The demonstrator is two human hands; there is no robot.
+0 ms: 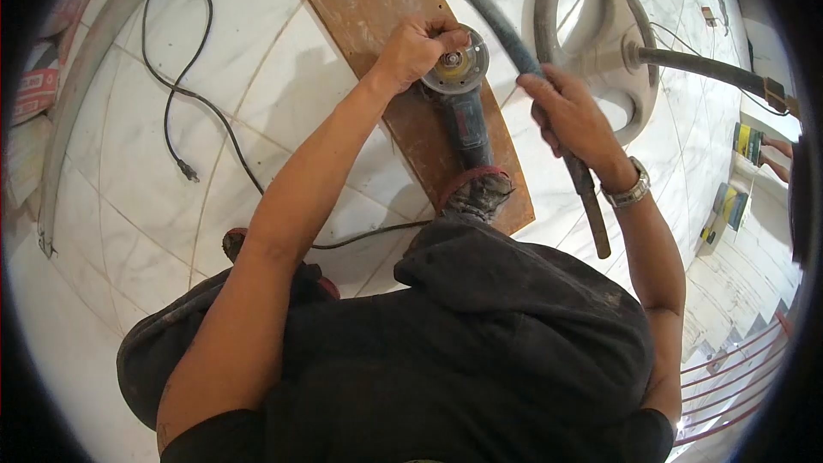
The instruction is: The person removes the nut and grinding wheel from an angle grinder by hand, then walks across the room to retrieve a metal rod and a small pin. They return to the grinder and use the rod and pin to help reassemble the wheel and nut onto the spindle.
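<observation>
An angle grinder (467,124) lies on a brown wooden board (360,13), its disc side (454,77) facing up. My left hand (416,53) is closed at the far edge of the disc, thumb and fingers bent over it near the centre nut. Under my shoe (480,193) is the near end of the grinder body. My right hand (573,116) grips a long dark bar (497,21) around its middle. The bar slants beside the board, its thinner brownish end pointing toward my knee. Part of the disc is hidden by my left fingers.
A black power cord (201,96) loops on the tiled floor at left, its plug (187,171) lying loose. At right stands a beige piece with big oval openings (639,51), a dark pole (711,64) running from it. Boxes (729,206) and another person's hand (778,159) are farther right.
</observation>
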